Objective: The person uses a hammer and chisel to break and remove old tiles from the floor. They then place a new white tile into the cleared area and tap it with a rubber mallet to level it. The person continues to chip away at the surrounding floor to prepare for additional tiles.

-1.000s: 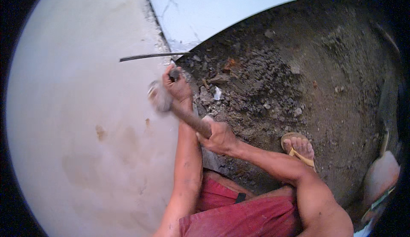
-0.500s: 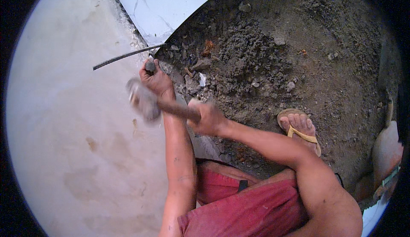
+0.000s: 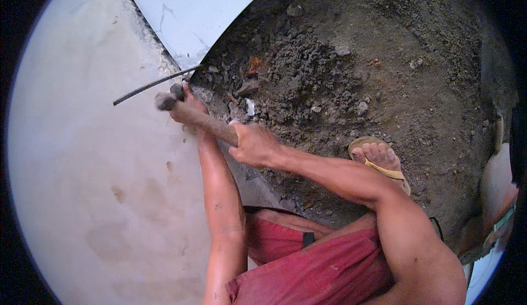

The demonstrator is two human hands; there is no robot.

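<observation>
My left hand (image 3: pixel 193 105) is closed round a chisel (image 3: pixel 177 90), of which just the dark, round struck end shows above the fist. In my right hand (image 3: pixel 255 144) is a hammer (image 3: pixel 211 126), gripped by its wooden handle. The hammer's head lies against or right beside the chisel's end, partly over my left hand; exact contact is hard to tell. The chisel's lower part is hidden by the fist. Just beyond the fist, a dark ridged metal rod (image 3: pixel 153 86) juts from the corner over the pale floor.
Smooth pale concrete (image 3: pixel 99 157) fills the left. A white panel (image 3: pixel 197 8) meets it at the far corner. To the right lies dark soil (image 3: pixel 313 69) with rubble and stones. My sandalled foot (image 3: pixel 380 159) rests on that soil. A shovel-like tool (image 3: pixel 497 178) stands at the right edge.
The hammer head has come down from below my left hand to the chisel's end, with my right hand shifting slightly left. The whole view has also shifted a little.
</observation>
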